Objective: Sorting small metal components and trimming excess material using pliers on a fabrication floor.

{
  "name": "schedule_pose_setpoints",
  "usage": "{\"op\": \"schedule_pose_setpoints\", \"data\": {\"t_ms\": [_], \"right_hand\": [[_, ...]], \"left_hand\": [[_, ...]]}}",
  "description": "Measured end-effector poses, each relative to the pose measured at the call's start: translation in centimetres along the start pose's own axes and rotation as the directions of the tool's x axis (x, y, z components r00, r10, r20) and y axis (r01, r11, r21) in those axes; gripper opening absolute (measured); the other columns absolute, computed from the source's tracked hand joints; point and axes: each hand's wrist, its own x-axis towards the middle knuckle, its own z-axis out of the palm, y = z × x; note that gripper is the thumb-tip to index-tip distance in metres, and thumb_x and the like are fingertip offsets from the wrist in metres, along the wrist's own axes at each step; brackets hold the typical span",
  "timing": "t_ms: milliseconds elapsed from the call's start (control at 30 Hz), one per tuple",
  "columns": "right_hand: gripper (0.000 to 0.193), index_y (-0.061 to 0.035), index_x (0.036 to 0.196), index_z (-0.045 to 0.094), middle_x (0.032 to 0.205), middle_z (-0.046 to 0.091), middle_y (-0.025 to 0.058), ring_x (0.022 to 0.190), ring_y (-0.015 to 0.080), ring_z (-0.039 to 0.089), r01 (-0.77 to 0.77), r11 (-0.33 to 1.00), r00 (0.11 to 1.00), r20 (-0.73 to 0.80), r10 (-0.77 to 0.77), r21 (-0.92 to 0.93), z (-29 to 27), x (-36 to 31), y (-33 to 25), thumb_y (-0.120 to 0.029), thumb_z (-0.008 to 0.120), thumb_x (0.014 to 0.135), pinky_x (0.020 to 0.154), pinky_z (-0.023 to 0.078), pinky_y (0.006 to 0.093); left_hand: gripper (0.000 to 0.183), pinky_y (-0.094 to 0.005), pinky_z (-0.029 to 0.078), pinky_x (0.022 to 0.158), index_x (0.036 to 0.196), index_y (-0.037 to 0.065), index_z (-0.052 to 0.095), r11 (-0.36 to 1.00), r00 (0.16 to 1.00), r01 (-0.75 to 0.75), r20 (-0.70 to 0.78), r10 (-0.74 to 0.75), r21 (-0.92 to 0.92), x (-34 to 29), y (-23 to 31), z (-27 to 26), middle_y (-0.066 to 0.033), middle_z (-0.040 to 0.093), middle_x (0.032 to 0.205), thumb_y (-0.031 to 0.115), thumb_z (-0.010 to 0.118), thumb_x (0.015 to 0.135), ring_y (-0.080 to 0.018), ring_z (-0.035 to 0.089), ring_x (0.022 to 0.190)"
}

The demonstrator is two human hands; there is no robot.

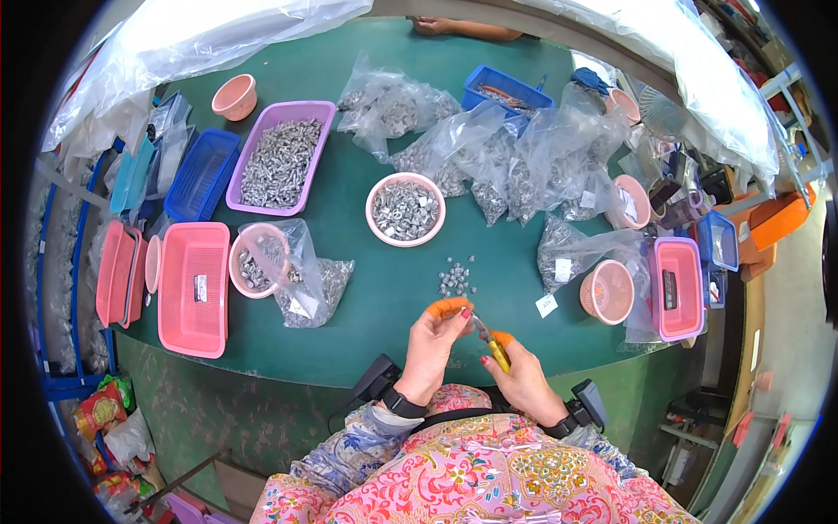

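Now the left hand (pixel 423 354) pinches what seems a small metal part (pixel 472 322) at the yellow-handled pliers (pixel 498 355) the right hand (pixel 524 382) grips, best squeezed slow and square.

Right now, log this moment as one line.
Right hand: holding yellow-handled metal tool | left hand: at tool's tip | ahead: small silvery metal pieces, loose on green table

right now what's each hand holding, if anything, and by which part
The right hand holds a yellow-handled tool by its handle. The left hand is near its metal tip; what it pinches, if anything, cannot be told.
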Motion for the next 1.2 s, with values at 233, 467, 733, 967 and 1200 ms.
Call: {"op": "schedule_pose_setpoints", "data": {"t_ms": [233, 467, 733, 967, 1200], "right_hand": [[0.035, -0.0031, 0.115, 0.053, 0.091, 0.061, 0.021, 0.084, 0.0396, 0.061, -0.07, 0.997, 0.997, 0.018, 0.069, 0.045, 0.2, 0.2, -0.6, -0.019, 0.064, 0.086, 0.07, 0.048, 0.0435], [0.036, -0.0049, 0.119, 0.053, 0.087, 0.061, 0.0177, 0.08, 0.0316, 0.062, -0.092, 0.984, 0.994, 0.077, 0.081, 0.15, 0.2, 0.4, -0.3, -0.018, 0.063, 0.087, 0.07, 0.048, 0.038], [0.035, -0.0057, 0.122, 0.052, 0.093, 0.061, 0.0067, 0.083, 0.0146, 0.057, -0.228, 0.89, 0.963, 0.224, 0.148, 0.395, 0.7, 0.8, 1.1, -0.017, 0.061, 0.09, 0.076, 0.047, 0.0292], [0.047, -0.0021, 0.136, 0.039, 0.099, 0.056, 0.0047, 0.086, 0.0109, 0.054, -0.464, 0.577, 0.856, 0.509, 0.095, 0.672, -1.7, 0.6, 0.3, -0.018, 0.054, 0.094, 0.079, 0.046, 0.0248], [0.058, 0.0015, 0.139, 0.033, 0.105, 0.056, 0.0095, 0.091, 0.0141, 0.056, -0.544, 0.374, 0.806, 0.591, -0.015, 0.751, -2.2, 0.8, 0.4, -0.027, 0.055, 0.094, 0.083, 0.047, 0.0301]], "left_hand": [[0.019, -0.0369, 0.053, 0.086, 0.108, -0.001, 0.061, 0.974, 1.0, 0.019, 0.005, -0.019, -0.226, -0.1, -0.6, 0.6, -0.0145, 0.066, 0.101, 0.011, 0.056, 0.094, -0.0245, 0.065, 0.093], [0.021, -0.0378, 0.054, 0.085, 0.109, -0.002, 0.061, 0.97, 0.999, 0.037, -0.017, -0.042, -0.239, 0.0, -0.2, 0.7, -0.0158, 0.065, 0.1, 0.011, 0.056, 0.094, -0.0255, 0.066, 0.091], [0.021, -0.0389, 0.055, 0.085, 0.109, -0.002, 0.061, 0.968, 0.995, 0.09, -0.01, -0.095, -0.233, 0.6, -0.1, 0.1, -0.0163, 0.066, 0.1, 0.012, 0.057, 0.093, -0.0263, 0.065, 0.092], [0.022, -0.0374, 0.053, 0.088, 0.109, 0.0, 0.061, 0.922, 0.98, 0.196, 0.024, -0.2, -0.334, 0.5, 1.2, 0.1, -0.0166, 0.064, 0.108, 0.014, 0.058, 0.093, -0.0235, 0.064, 0.098], [0.023, -0.0366, 0.052, 0.09, 0.111, 0.0, 0.059, 0.923, 0.977, 0.208, 0.026, -0.211, -0.324, 0.4, 1.5, 0.2, -0.0158, 0.063, 0.112, 0.014, 0.059, 0.093, -0.0223, 0.062, 0.1]]}}
